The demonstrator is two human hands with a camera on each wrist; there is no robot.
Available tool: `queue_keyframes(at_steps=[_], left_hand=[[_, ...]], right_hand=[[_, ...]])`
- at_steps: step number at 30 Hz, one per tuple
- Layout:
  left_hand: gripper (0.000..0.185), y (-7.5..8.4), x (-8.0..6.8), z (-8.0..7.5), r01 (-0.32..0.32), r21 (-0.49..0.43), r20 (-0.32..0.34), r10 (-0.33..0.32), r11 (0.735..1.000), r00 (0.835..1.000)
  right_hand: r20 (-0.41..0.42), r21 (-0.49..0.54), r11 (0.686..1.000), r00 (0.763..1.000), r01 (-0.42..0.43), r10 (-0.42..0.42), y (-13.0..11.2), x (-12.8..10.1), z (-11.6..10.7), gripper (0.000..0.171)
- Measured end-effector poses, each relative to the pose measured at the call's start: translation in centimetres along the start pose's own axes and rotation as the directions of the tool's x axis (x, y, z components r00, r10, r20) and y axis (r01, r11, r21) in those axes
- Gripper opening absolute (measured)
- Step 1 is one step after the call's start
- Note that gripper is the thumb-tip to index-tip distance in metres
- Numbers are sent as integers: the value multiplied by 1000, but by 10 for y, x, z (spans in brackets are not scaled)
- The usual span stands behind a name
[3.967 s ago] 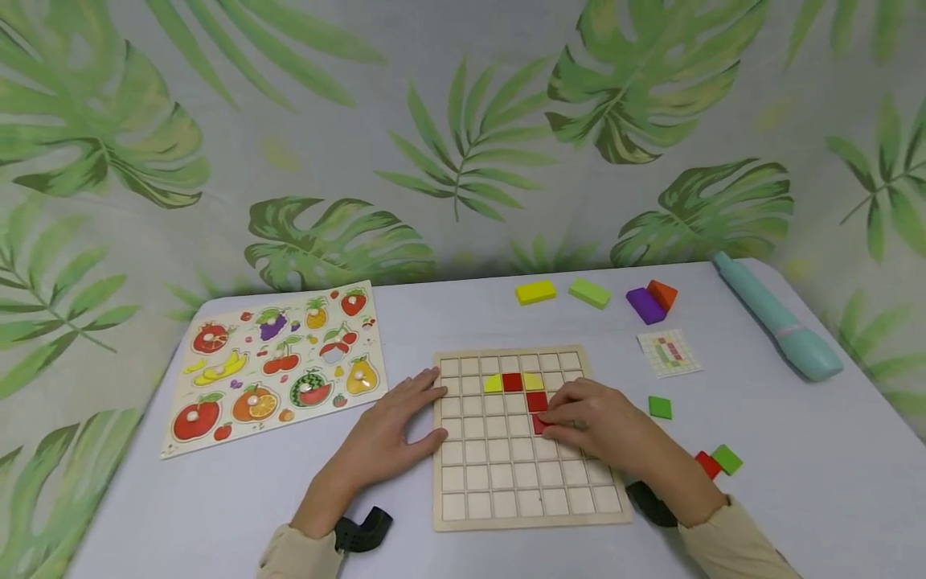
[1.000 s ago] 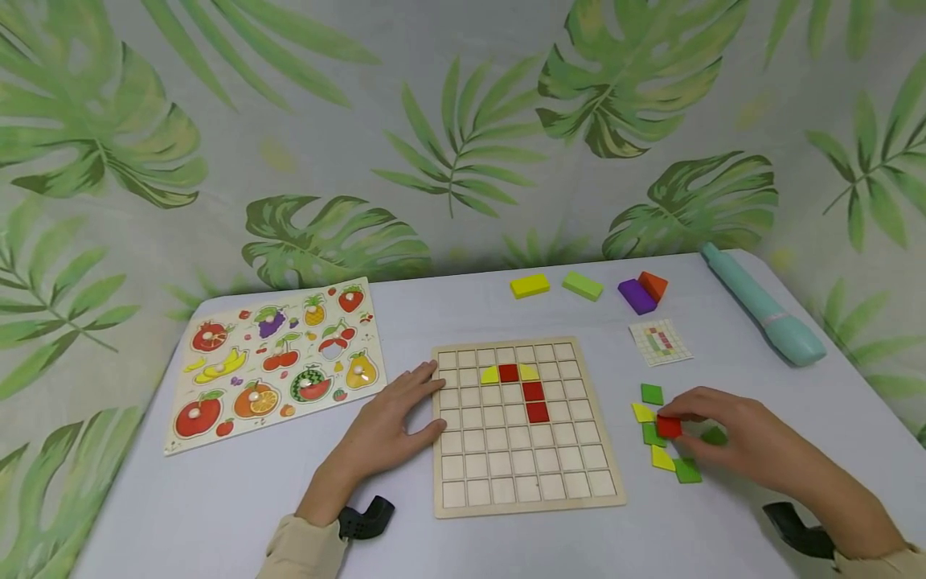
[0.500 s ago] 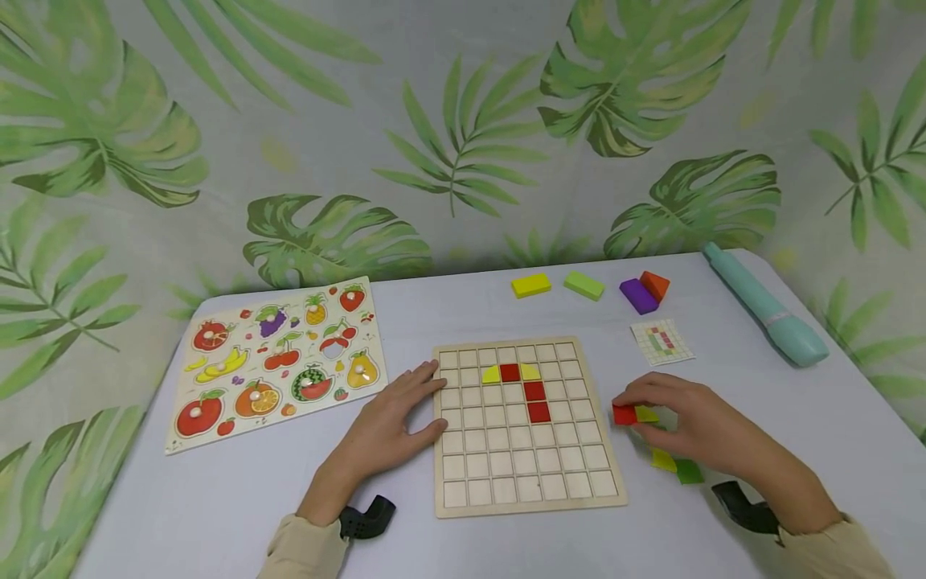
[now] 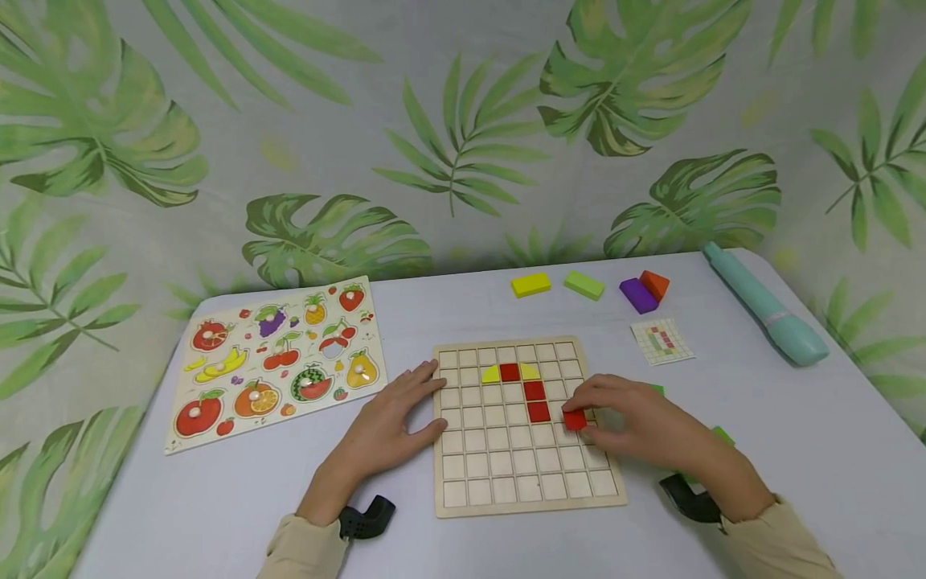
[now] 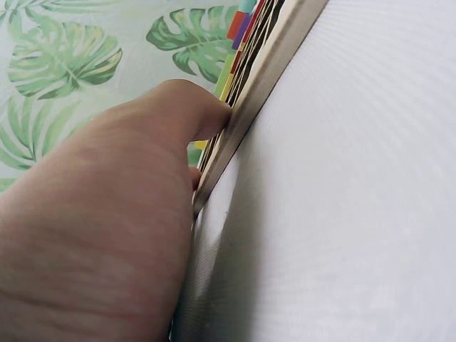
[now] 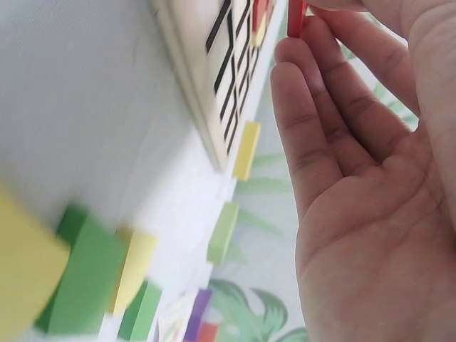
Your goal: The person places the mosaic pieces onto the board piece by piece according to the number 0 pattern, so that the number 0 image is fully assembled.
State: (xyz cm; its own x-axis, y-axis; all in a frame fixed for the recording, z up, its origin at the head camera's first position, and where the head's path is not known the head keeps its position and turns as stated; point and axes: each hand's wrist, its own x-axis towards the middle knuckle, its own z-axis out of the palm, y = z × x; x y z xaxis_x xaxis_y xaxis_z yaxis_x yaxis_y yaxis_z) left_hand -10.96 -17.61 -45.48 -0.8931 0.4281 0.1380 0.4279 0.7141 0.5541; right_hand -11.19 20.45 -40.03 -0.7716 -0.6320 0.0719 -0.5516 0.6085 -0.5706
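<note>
My right hand [image 4: 628, 414] pinches a red square tile [image 4: 575, 420] between thumb and fingers, over the right side of the wooden grid board [image 4: 499, 482]. In the right wrist view the red tile [image 6: 296, 18] shows at the top edge, between the fingertips. Two red tiles [image 4: 538, 412] lie in the grid one below the other, and a third red tile [image 4: 510, 372] sits higher up between two yellow pieces [image 4: 490, 375]. My left hand [image 4: 391, 426] rests at the board's left edge, thumb and fingertips touching it, fingers spread.
Loose green and yellow tiles [image 6: 89, 274] lie right of the board, partly hidden by my right arm. A small pattern card [image 4: 661, 342], a purple block [image 4: 639, 296], a yellow block [image 4: 531, 285] and a teal tapered object [image 4: 767, 305] lie behind. A fruit puzzle board [image 4: 278, 362] is at left.
My right hand put down one red tile in the grid, took another from the loose pile and carried it left over the board. My left hand stays at the board's edge.
</note>
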Motion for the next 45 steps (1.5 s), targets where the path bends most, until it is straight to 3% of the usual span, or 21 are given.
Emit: queue_keyframes(at_steps=[5,19,25,45], left_hand=[[60,0,0,0,-2,-1,0,2,1000,1000],[59,-2,0,0,2,-2,9,-2,1000,1000],[59,-2,1,1,-21,-2,-7,21,1000,1000],[58,-3,1,1,11,-8,19,-11,1000,1000]], right_hand=[[9,4,999,999,54,-54,-4,11,8,32],[34,39,996,996,76,-77,-7,21,27,29],[64,12,998,996,62,-63,-10,22,28,25],[81,-6,999,996,44,-44,-9,19,24,28]])
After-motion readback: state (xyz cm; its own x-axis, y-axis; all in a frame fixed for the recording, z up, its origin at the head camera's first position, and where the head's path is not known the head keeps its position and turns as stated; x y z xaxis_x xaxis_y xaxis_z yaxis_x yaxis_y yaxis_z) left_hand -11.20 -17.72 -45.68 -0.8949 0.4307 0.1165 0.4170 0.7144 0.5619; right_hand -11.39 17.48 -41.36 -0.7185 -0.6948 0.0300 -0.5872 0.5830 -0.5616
